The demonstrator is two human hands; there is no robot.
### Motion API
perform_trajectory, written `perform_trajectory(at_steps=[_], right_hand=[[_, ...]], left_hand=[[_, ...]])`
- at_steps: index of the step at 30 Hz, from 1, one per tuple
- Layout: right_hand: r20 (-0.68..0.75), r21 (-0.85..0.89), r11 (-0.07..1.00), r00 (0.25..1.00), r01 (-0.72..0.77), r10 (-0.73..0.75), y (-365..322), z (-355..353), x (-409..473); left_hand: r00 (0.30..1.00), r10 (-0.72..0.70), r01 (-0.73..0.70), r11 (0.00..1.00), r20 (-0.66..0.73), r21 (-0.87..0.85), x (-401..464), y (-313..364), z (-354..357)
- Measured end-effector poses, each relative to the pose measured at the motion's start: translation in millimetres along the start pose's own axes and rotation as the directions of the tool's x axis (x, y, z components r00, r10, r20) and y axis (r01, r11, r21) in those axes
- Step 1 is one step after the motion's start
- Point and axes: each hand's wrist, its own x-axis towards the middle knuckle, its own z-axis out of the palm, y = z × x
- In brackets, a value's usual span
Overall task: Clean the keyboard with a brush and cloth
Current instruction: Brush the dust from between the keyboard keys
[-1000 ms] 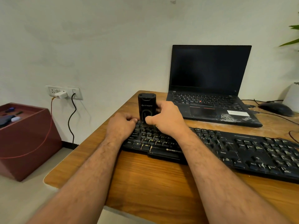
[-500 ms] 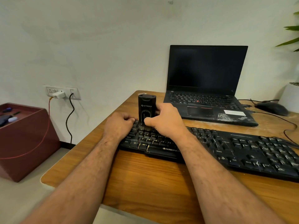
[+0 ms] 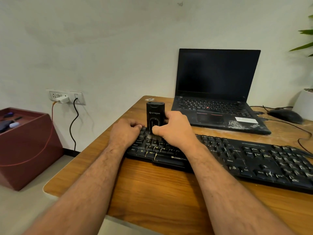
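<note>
A long black keyboard (image 3: 237, 156) lies across the wooden desk, dusty between its keys. A black upright brush (image 3: 155, 114) stands on the keyboard's left end, its bristles spread on the keys. My right hand (image 3: 172, 128) grips the brush body from the right, thumb across its front. My left hand (image 3: 125, 131) holds the keyboard's far left corner, fingers curled over its back edge. No cloth is in view.
An open black laptop (image 3: 215, 102) sits behind the keyboard. A black mouse (image 3: 285, 116) and cables lie at the right by a white plant pot (image 3: 303, 104). A maroon box (image 3: 25, 146) stands on the floor at left, below a wall socket (image 3: 65, 97).
The brush and my right hand have shifted only slightly on the keyboard's left end. My left hand stays on the corner. The view has drifted a little.
</note>
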Motion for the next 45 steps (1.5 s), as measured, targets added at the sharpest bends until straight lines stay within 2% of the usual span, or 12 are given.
perform_trajectory(at_steps=[5,9,13,17,21,25,28,32,36,39,43,45], right_hand=[[0.104,0.040,0.998,0.993,0.049,-0.053,-3.4,-5.8,-4.2],[0.036,0.015,0.999,0.998,0.048,-0.048,-3.4,-8.3,-7.9],[0.199,0.094,0.994,0.977,0.054,-0.072,-5.6,-13.8,-15.3],[0.108,0.008,0.997,0.991,0.080,-0.080,-7.4,-13.1,-17.7],[0.227,0.075,0.994,0.969,0.082,-0.097,-8.6,-15.1,-22.9],[0.147,0.020,0.995,0.984,0.101,-0.103,-8.4,-14.4,-24.5],[0.210,0.046,0.994,0.971,0.104,-0.111,-9.4,-15.2,-26.8],[0.152,-0.006,0.995,0.983,0.102,-0.100,-7.7,-17.5,-25.1],[0.240,0.046,0.995,0.966,0.090,-0.099,-9.2,-18.3,-26.9],[0.184,0.030,0.995,0.978,0.096,-0.099,-9.4,-19.7,-25.3],[0.329,0.101,0.993,0.939,0.066,-0.096,-12.3,-23.8,-29.5],[0.292,0.078,0.994,0.952,0.078,-0.098,-11.8,-24.3,-28.2]], left_hand=[[0.999,0.032,-0.033,0.999,0.006,0.027,-1.3,0.7,-1.4],[1.000,0.010,-0.010,1.000,0.016,0.005,-3.2,1.2,-2.6],[1.000,0.025,-0.025,0.999,0.010,0.041,-4.2,3.3,-4.0],[1.000,0.003,-0.004,1.000,0.013,0.025,-5.3,5.1,-5.0],[1.000,-0.008,0.008,0.999,-0.003,0.053,-10.4,9.6,-7.0],[1.000,-0.003,0.004,0.998,-0.011,0.059,-11.3,11.6,-8.0],[1.000,-0.001,0.001,0.998,0.002,0.062,-14.8,13.7,-8.8],[1.000,-0.001,0.001,0.999,-0.005,0.037,-12.8,13.1,-8.7],[1.000,0.011,-0.010,0.998,-0.006,0.061,-15.5,16.2,-7.9],[1.000,0.010,-0.009,0.999,-0.026,0.040,-14.1,15.2,-7.9],[1.000,0.021,-0.021,0.995,0.001,0.097,-17.0,17.5,-9.0],[1.000,0.021,-0.020,0.996,-0.009,0.091,-15.9,16.3,-8.6]])
